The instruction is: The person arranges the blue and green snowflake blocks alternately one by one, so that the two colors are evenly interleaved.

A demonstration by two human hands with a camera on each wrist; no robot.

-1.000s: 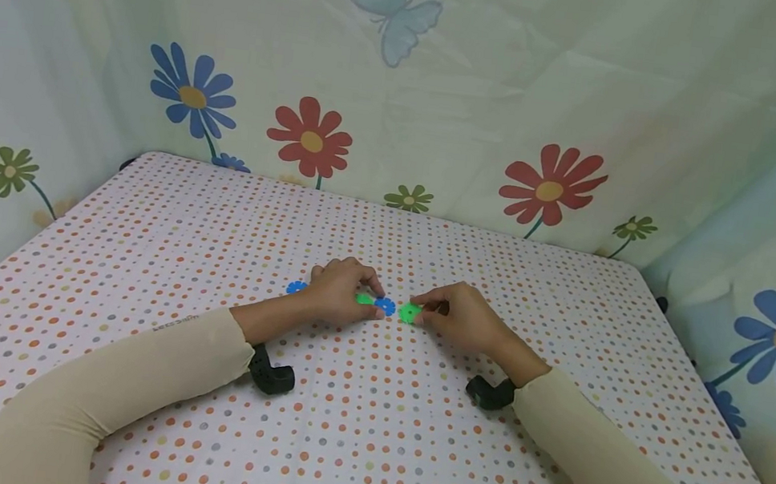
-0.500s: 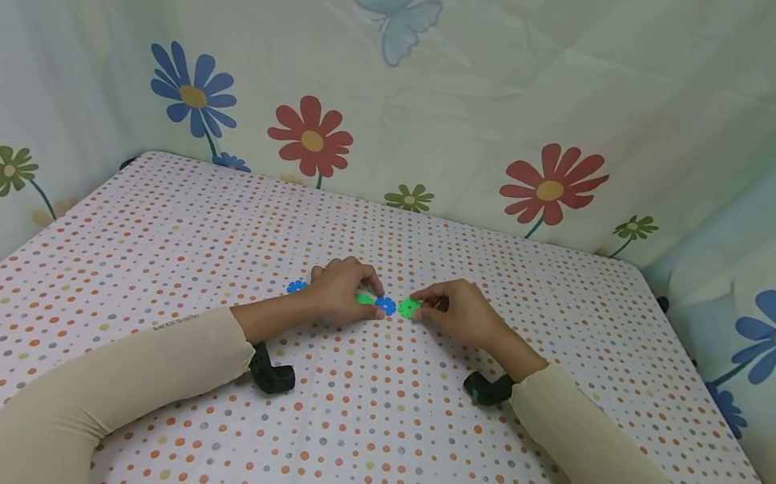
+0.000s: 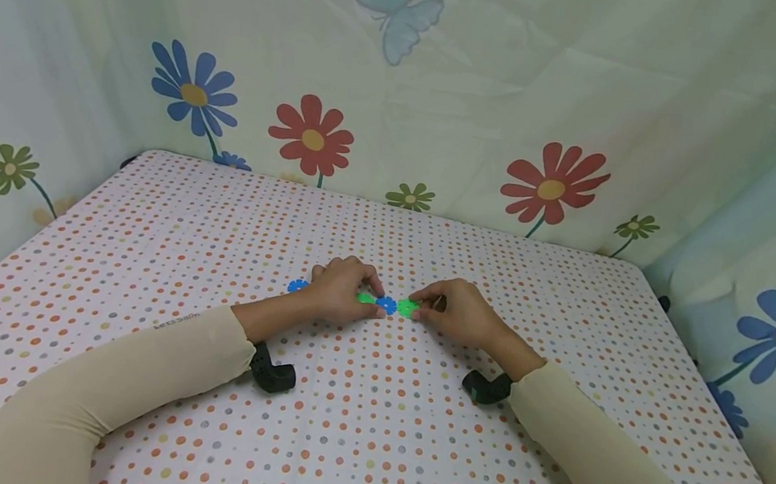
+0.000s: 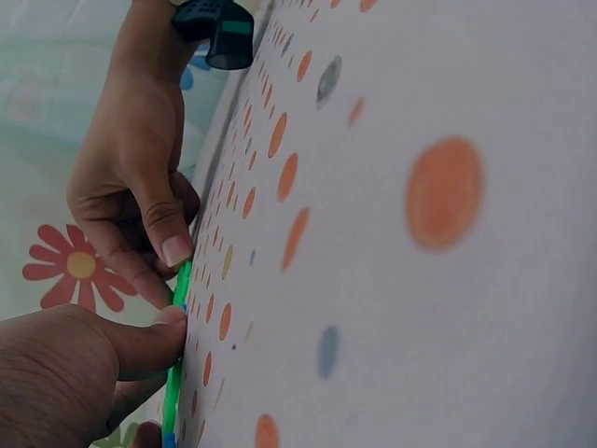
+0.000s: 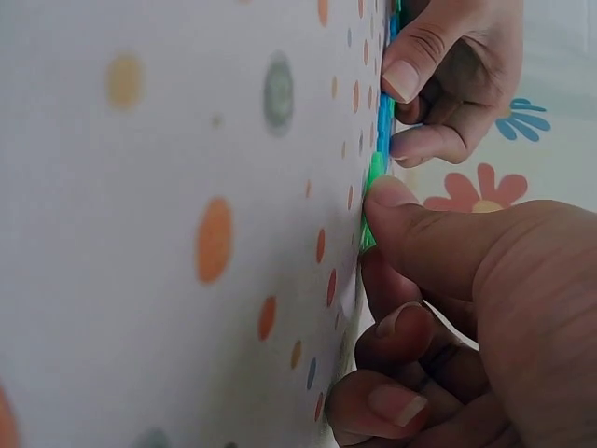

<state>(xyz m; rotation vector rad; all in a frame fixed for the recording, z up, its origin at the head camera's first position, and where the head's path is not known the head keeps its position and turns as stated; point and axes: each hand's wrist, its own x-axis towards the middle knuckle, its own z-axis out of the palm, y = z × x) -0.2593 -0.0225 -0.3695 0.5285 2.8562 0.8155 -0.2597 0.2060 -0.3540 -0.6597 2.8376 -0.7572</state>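
Note:
Flat flower-shaped plastic discs lie in a row on the dotted tablecloth. My left hand [image 3: 341, 293] pinches a blue notched disc [image 3: 386, 306] between thumb and forefinger. Part of a green disc [image 3: 366, 298] shows under that hand, and another blue disc [image 3: 298, 286] peeks out on its left; the stretch between is hidden. My right hand [image 3: 462, 317] pinches a green notched disc [image 3: 405, 309] at its right edge. In the right wrist view, this green disc [image 5: 373, 173] meets the end of the blue disc [image 5: 384, 131]; whether their notches interlock cannot be told.
A white tablecloth [image 3: 348, 447] with coloured dots covers the table. Behind it hangs a curtain [image 3: 466, 82] printed with flowers and a butterfly. Black wrist devices [image 3: 272, 375] sit under both forearms.
My right hand has shifted slightly left, bringing its green disc from a small gap up against the blue disc. The left hand has stayed nearly still.

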